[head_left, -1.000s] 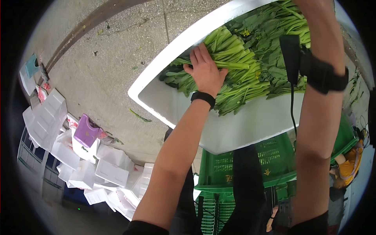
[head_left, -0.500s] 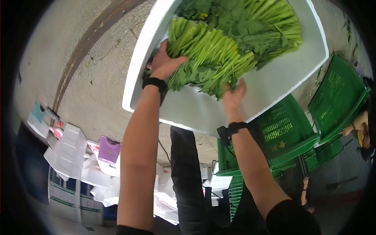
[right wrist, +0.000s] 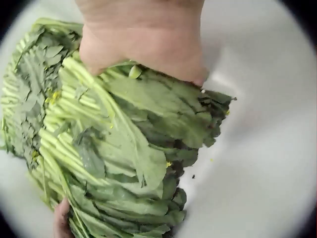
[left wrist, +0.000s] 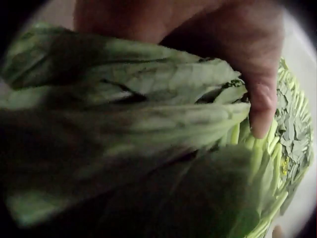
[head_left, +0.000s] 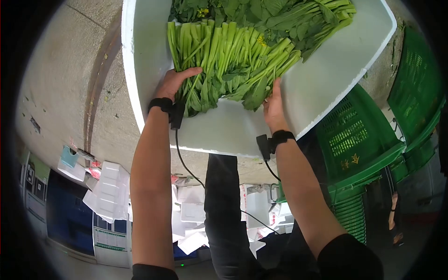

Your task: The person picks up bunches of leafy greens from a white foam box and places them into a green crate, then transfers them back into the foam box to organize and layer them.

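Leafy green vegetables with pale green stalks and small yellow flowers lie in a white foam box. The nearer row of stalks has its leaves toward the person. At this row's left side is my left hand, its thumb stretched over the stalks and its other fingers hidden. On the opposite side my right hand rests against the leaves, fingers pointing up along the row. Close up in the left wrist view, the left thumb lies across leaves and stalks. In the right wrist view the fingers are hidden behind leaves.
Green plastic crates stand to the right, close to the foam box. White foam boxes are piled on the floor at lower left. A cable hangs from the left wrist camera. Part of another person shows at lower right.
The right hand has come down from the upper right to the near row's right side. The left hand has left the stalk tops for the row's left side. The view has shifted.
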Available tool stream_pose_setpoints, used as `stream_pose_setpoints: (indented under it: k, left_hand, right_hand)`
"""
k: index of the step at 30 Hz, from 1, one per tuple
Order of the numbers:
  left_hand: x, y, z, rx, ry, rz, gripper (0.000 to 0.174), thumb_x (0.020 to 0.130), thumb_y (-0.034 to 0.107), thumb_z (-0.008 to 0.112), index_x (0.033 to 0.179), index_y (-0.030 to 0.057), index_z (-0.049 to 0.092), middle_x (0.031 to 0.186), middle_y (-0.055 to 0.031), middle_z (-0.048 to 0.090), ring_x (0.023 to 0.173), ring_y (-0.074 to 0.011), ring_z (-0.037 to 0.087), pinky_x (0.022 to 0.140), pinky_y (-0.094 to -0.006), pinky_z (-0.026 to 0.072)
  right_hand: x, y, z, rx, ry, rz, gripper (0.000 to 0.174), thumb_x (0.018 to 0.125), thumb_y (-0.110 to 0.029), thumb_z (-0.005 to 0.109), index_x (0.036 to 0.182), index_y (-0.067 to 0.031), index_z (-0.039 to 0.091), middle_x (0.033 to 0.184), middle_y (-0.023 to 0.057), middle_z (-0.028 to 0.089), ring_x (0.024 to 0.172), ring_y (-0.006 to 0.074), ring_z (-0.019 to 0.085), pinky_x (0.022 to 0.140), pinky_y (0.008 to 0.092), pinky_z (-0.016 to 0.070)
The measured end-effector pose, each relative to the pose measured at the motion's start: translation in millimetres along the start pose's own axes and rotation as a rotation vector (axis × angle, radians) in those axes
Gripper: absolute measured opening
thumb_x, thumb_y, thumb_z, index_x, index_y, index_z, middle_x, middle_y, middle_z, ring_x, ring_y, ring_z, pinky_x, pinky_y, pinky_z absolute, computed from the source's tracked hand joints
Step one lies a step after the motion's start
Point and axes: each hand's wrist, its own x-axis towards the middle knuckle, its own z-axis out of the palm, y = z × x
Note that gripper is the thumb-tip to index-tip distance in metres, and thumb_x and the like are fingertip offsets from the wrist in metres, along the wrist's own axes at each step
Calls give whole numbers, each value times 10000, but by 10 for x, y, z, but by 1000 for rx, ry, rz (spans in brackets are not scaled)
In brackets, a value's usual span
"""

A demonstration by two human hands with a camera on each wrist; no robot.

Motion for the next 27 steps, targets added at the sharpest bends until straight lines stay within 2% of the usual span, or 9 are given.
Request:
stream_pose_setpoints:
  k: [4,6,9,15,18,19,22,24,27]
  left_hand:
    - [66,-66,1,-40,3,-6,594,723,343,783,1184,9,612,1142,-109,637,1081,-198,575,953,-326,425]
    - [71,-76,2,-14,-1,9,612,722,355,784,1193,6,607,1157,-113,631,1097,-200,566,971,-329,410]
    - [94,-82,-19,26,21,29,642,720,375,784,1211,5,600,1186,-118,619,1129,-203,547,1005,-332,379]
    - [66,-64,2,5,0,12,657,721,386,781,1231,15,599,1241,-111,595,1166,-204,523,1029,-329,351]
    - [48,-18,15,27,11,21,648,723,389,777,1225,16,606,1251,-114,591,1174,-205,518,1031,-327,345]
    - [38,-21,26,44,14,20,645,723,390,777,1220,14,610,1255,-120,589,1177,-206,516,1032,-328,343]
    - [-82,74,96,46,75,13,641,717,382,785,1205,0,616,1231,-130,604,1166,-212,529,1027,-328,347]
    - [39,-43,30,31,49,40,661,713,373,793,1213,-15,603,1216,-134,613,1142,-216,548,1014,-329,362]
    - [22,-29,52,78,92,55,660,714,353,797,1219,-19,593,1195,-128,624,1114,-218,567,995,-330,383]
  right_hand:
    - [-55,268,12,12,197,-158,720,901,-394,622,1426,-44,276,1371,124,420,1223,264,437,1005,406,375]
    - [-47,452,31,-376,385,-591,492,870,-210,671,1270,-51,434,1222,94,510,1098,225,506,892,354,434]
    - [-33,391,45,-594,375,-740,371,836,-79,683,1159,-67,503,1091,90,579,1008,270,566,846,346,452]
    - [-158,133,113,-1019,500,-677,186,884,-164,640,1017,-80,541,1081,153,630,876,399,598,737,445,490]
    - [-428,-68,207,-1149,553,-996,156,900,-193,623,962,-66,555,1109,174,641,852,402,617,717,442,514]
    - [-690,-272,251,-1053,420,-850,142,914,-170,614,964,-43,577,1137,171,643,864,316,666,724,379,539]
    - [-1401,-1121,163,-499,246,-965,149,934,-115,601,1021,5,603,1089,146,660,883,159,660,752,298,547]
    - [-1688,-1780,-47,-318,362,-961,194,939,-146,606,1033,24,602,1019,135,666,875,187,666,808,306,537]
    - [-1638,-2167,-465,-929,694,-1211,412,932,-191,626,1243,38,484,1219,150,542,1107,233,551,921,339,480]
